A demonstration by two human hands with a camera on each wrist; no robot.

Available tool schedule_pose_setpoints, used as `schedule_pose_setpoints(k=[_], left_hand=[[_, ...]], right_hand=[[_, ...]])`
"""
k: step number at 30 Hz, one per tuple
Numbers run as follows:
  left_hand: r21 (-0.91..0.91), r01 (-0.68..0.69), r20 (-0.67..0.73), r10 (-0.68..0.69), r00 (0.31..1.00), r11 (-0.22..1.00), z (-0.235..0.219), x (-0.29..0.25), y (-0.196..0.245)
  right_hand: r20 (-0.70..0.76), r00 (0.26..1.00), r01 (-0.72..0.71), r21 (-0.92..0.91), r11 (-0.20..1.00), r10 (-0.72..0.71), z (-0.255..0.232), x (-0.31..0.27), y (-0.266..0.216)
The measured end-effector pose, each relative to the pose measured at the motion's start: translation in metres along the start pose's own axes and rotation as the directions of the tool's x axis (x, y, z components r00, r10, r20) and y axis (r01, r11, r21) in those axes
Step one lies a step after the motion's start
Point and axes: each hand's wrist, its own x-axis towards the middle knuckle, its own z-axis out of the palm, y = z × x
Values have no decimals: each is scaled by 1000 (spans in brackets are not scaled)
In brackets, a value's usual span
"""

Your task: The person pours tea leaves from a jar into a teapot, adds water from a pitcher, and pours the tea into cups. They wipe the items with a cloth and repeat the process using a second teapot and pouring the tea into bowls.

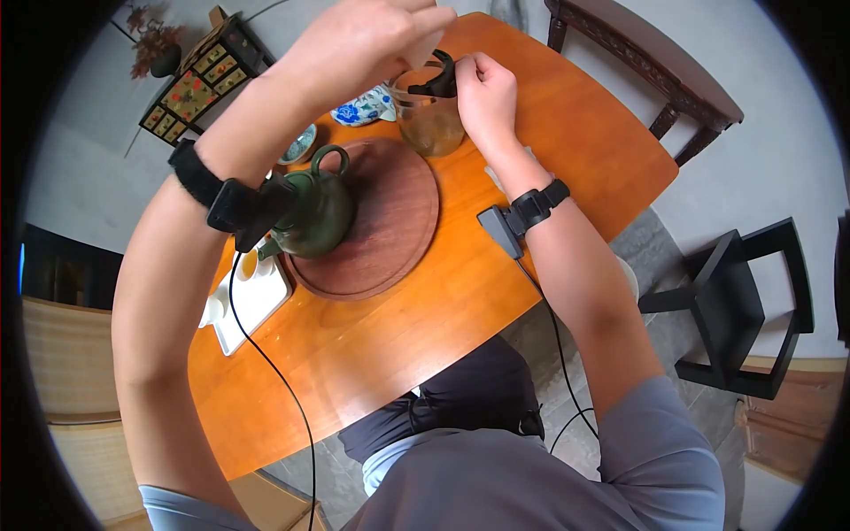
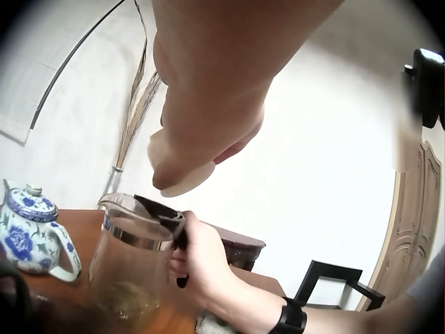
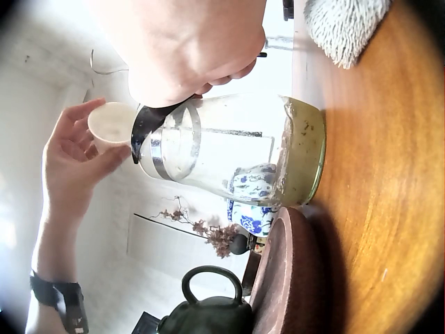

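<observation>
My left hand (image 1: 376,40) is raised above the table and holds a small white cup (image 3: 112,125) between thumb and fingers. That cup is just above the mouth of a glass pitcher (image 1: 431,131), close to its black lid (image 2: 158,211). Fingers of my right hand (image 1: 490,99) curl round the pitcher's black handle. Pale yellowish liquid with dark bits (image 3: 304,149) lies low in the glass, and a metal band rings its neck. The pitcher is upright, its base at the wooden tabletop. In the head view the left hand hides the cup.
A dark green teapot (image 1: 314,212) sits on a round wooden tray (image 1: 398,234) beside the pitcher. Behind are a blue-and-white teapot (image 2: 29,236) and a small bowl (image 1: 301,143). A white tray (image 1: 257,311) bears small cups. A grey fringed cloth (image 3: 344,28) lies right of the pitcher.
</observation>
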Motion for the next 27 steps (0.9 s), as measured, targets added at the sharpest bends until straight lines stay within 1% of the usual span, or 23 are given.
schedule_pose_setpoints(k=[1, 2, 4, 5, 7, 8, 10, 13, 15, 18, 20, 21, 22, 23, 24, 26, 27], left_hand=[[13, -35, -39, 36, 999, 999, 4, -1, 1], [14, -32, -40, 32, 999, 999, 5, -2, -2], [-54, 10, -87, -15, 996, 998, 5, -1, -8], [-57, 9, -87, -14, 996, 998, 7, -3, -7], [-73, 17, -20, -18, 1000, 997, 11, -8, -3], [-77, 26, -22, -28, 999, 997, 12, -9, -2], [-64, 60, -120, -68, 990, 996, 11, -6, -3], [-55, 86, -101, -91, 991, 995, 8, -6, 1], [-57, 102, -100, -107, 989, 993, 6, -7, 0], [-50, 119, -100, -124, 987, 992, 14, -12, 0], [-90, 209, -215, -224, 951, 974, 18, -14, 0], [-89, 146, -177, -160, 971, 985, 11, -17, 3], [-87, 150, -179, -163, 970, 985, 13, -20, 4], [-185, 267, -167, -298, 940, 946, 18, -23, 8], [-277, 376, -146, -425, 893, 884, 20, -26, 10], [-285, 376, -150, -429, 891, 882, 21, -32, 6], [-391, 437, -104, -511, 854, 810, 21, -35, 6]], right_hand=[[3, 1000, 2, 0, 1000, -2, 0, 1, 1], [6, 1000, -1, 7, 1000, 1, 0, 1, 2], [11, 1000, -5, 13, 1000, 5, 2, 1, 1], [6, 1000, -9, 10, 1000, 9, 1, 1, 1], [8, 1000, -15, -2, 1000, 15, 0, -1, 1], [5, 1000, -17, 27, 999, 16, 1, -1, 0], [3, 1000, -16, 58, 998, 15, 3, 0, 3], [13, 1000, -14, 49, 999, 13, 1, 1, 4], [28, 998, -60, 43, 997, 59, 1, 1, 4], [13, 999, -35, 51, 998, 35, 2, 0, 2], [24, 999, -46, 38, 998, 46, 1, -1, -1], [23, 998, -63, 24, 998, 62, 0, 0, -1], [27, 998, -60, 25, 998, 60, 0, 0, -1], [26, 998, -60, 50, 997, 59, 0, -1, 0], [25, 998, -57, 77, 995, 56, 1, -1, 1], [33, 999, -43, 60, 997, 41, 1, 0, 4], [36, 998, -48, 76, 996, 45, 1, 0, 4]])
